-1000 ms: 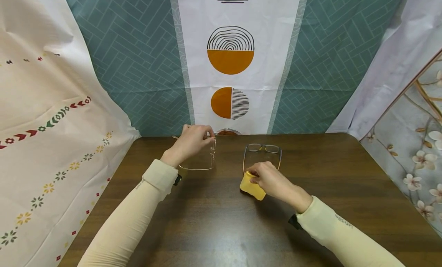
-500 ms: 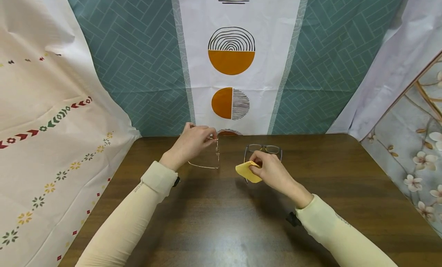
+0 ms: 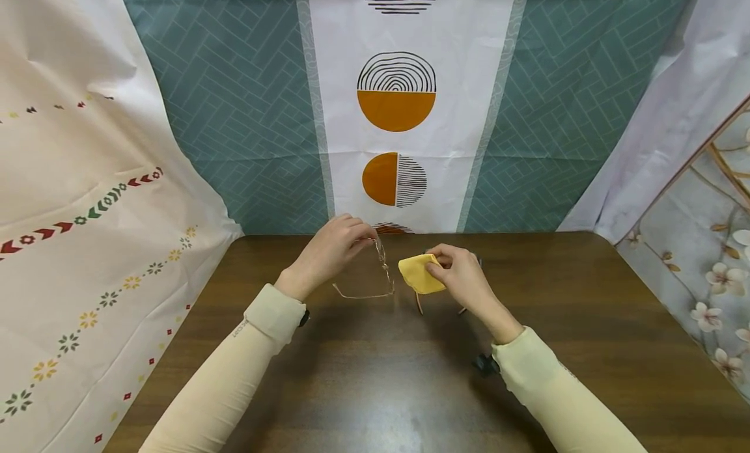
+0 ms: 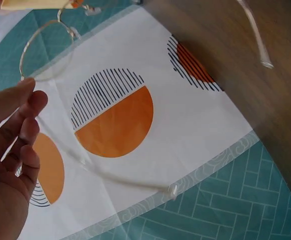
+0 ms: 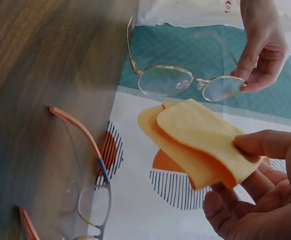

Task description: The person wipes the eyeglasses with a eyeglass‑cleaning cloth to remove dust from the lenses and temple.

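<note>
Head view has your left hand [image 3: 334, 250] and right hand [image 3: 465, 277] raised over the table [image 3: 363, 381], working near each other. Your left thumb and finger pinch the gold-rimmed glasses [image 5: 165, 81] at the outer end of one lens, with the other fingers loosely curled. Your right hand pinches the yellow cloth [image 5: 200, 142], thumb on top and fingers underneath.

The glasses hang from your left hand, the free lens below the held one and both temples unfolded. The cloth sits between your hands, folded over itself, its loose edge towards the left hand and just beside the lenses; they look apart.

The step in hand seems to be bringing the cloth and lenses together. Your pinch sits at one end of the frame, so the far lens would probably swing under any push. Shifting the left grip closer to the bridge, or steadying the rim with a second finger, should calm it. Hold the rim rather than the glass, to avoid prints.

Let the cloth lie on both faces of a lens, thumb one side and a finger the other, so that the pressures cancel instead of bending the bridge. Light strokes should be enough for such a thin frame.

Mind the second pair of glasses [image 5: 103, 172] on the table, beneath and just beyond your right hand: a dropped wrist could knock it.
</note>
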`<state>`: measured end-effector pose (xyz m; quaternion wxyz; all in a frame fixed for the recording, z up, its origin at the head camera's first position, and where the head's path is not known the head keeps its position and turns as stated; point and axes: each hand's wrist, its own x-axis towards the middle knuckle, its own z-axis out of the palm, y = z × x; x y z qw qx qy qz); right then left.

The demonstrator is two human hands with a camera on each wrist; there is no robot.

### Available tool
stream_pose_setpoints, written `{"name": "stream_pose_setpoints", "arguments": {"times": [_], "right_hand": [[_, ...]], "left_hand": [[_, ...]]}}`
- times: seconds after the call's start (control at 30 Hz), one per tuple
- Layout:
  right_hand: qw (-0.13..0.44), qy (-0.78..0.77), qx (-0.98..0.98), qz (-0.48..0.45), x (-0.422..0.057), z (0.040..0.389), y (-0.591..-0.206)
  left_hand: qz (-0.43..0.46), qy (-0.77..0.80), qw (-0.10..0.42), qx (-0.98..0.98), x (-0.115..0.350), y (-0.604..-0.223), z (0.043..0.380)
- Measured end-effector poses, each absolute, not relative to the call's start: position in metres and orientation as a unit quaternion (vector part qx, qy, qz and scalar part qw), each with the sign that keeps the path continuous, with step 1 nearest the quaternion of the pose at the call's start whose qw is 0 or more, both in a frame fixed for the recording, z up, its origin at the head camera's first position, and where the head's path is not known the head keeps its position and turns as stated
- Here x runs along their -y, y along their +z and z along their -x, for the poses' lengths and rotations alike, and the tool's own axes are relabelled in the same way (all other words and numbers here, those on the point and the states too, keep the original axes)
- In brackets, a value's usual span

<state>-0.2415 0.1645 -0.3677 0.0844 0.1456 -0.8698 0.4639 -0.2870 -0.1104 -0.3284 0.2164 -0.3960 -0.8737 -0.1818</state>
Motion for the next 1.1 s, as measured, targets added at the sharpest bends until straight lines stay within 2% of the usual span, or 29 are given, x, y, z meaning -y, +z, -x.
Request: {"name": "stream_pose_setpoints", "arguments": {"times": [0.67, 0.9, 1.1], "right_hand": [[0.109, 0.475, 0.862, -0.137, -0.162, 0.249, -0.365], [0.161, 0.482, 0.851, -0.13, -0.157, 0.249, -0.365], [0.234, 0.476, 0.836, -0.139, -0.146, 0.244, -0.365]], "left_hand": [[0.382, -0.188, 0.266, 0.865, 0.104, -0.337, 0.285], [0.371, -0.193, 0.272, 0.867, 0.102, -0.339, 0.281], [0.358, -0.209, 0.284, 0.864, 0.098, -0.344, 0.278]]}}
